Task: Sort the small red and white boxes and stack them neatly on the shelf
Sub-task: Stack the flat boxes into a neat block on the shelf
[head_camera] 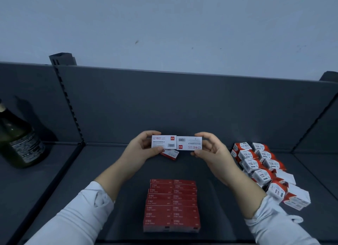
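Above a dark grey metal shelf, the left hand clamps thumb and fingers on a small white cardboard box with a red square and the right hand likewise on its twin, ends touching, beyond two neat rows of flat red boxes, with red-and-white paper-clip boxes heaped to the right.
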The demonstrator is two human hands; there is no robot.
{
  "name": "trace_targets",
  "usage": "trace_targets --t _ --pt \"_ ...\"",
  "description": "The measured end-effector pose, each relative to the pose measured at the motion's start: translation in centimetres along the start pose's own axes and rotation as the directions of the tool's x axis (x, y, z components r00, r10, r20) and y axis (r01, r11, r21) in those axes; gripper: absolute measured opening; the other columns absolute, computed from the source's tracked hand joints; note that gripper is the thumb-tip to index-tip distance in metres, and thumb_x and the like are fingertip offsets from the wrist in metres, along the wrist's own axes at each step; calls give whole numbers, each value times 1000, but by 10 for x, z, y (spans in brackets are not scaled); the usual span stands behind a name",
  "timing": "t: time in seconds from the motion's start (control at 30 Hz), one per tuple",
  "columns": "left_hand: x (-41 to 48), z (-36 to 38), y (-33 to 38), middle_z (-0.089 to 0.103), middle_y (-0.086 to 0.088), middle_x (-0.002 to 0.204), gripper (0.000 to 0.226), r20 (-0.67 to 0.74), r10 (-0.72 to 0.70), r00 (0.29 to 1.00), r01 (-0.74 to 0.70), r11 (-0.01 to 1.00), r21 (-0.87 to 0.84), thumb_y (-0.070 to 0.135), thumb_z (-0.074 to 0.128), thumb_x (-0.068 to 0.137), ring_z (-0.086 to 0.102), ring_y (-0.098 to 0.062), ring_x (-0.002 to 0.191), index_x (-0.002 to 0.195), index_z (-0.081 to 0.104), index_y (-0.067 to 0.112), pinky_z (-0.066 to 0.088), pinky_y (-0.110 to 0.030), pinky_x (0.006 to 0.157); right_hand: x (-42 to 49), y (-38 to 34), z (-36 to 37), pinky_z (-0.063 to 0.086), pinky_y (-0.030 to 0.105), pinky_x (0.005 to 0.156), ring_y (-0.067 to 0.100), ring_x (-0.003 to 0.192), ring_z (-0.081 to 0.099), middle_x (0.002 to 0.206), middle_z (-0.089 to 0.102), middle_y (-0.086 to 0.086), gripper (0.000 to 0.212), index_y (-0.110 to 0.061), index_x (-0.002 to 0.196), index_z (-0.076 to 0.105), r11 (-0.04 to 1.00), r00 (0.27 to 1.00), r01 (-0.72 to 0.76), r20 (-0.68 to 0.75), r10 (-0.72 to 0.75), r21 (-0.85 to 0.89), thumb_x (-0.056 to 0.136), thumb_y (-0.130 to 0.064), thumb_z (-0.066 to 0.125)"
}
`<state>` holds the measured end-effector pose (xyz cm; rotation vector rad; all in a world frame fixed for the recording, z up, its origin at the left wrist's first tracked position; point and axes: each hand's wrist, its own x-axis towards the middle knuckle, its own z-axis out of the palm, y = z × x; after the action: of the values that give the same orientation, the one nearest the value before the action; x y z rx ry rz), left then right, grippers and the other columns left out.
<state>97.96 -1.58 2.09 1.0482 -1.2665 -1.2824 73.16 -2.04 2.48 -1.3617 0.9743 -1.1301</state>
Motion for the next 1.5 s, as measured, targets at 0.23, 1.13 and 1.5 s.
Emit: trace_targets --t 0.23,1.13,1.5 --pt "-10 0 8 73 -8 107 39 -6 16 1000 -16 1000 -19 -4 67 84 70 -15 94 116 60 16 54 -21 76 -8 -5 6 53 29 86 21 93 68 107 71 13 42 -16 118 58 1000 1000 17 -12 -17 15 88 13 58" --pt "-11 2 13 71 -9 112 40 85 -30 996 32 999 -18 -2 67 86 67 -25 106 120 59 17 52 -36 94 -2 -25 9 47 41 78 23 89 63 98 75 7 14 -29 97 75 983 996 -87 2 88 -160 92 -19 67" --pt "-8 3 19 73 -7 105 40 51 -24 998 21 998 65 -4 69 84 70 -11 91 117 59 15 53 -18 73 0 -26 12 51 26 71 13 84 65 98 75 5 15 -22 103 71 984 997 -80 5 82 -162 92 -14 65"
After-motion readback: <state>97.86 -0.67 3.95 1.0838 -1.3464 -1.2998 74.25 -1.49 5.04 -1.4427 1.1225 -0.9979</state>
